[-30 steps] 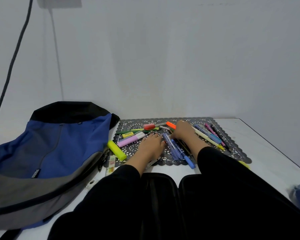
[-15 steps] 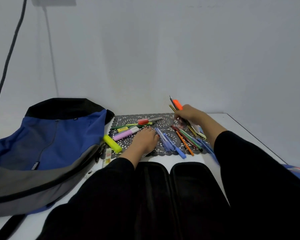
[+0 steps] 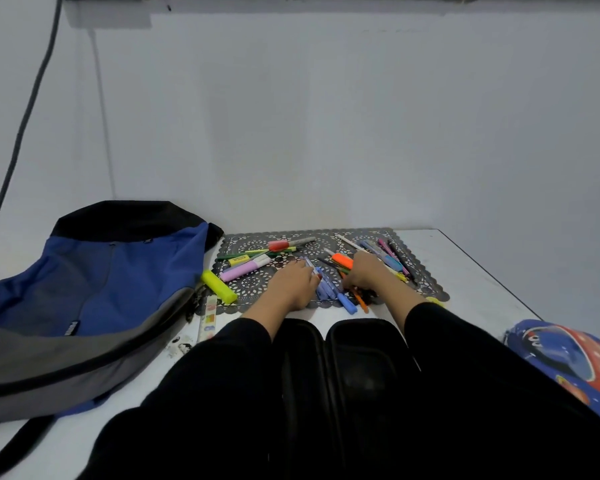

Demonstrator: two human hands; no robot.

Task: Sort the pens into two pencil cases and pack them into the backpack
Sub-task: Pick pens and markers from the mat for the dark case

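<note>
Backpack (image 3: 94, 271): lies along desk (image 3: 471, 278) left edge, unpacked.
Left hand (image 3: 291, 282): flat, fingers relaxed, on blue pens (image 3: 329, 291), mid-mat (image 3: 253, 284).
Right hand (image 3: 364, 271): curled over mixed pens (image 3: 394, 263); grip unclear.
Advice: bundle one kind, align tips, lower into black pencil case (image 3: 361, 344), near edge.
Hidden: case interior dark, partly under sleeves (image 3: 465, 358); patterned case (image 3: 568, 355) cut off, right edge.

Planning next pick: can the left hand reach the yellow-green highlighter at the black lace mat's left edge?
Probably yes. The left hand rests on the mat near the yellow-green highlighter; only bare mat lies between.
</note>
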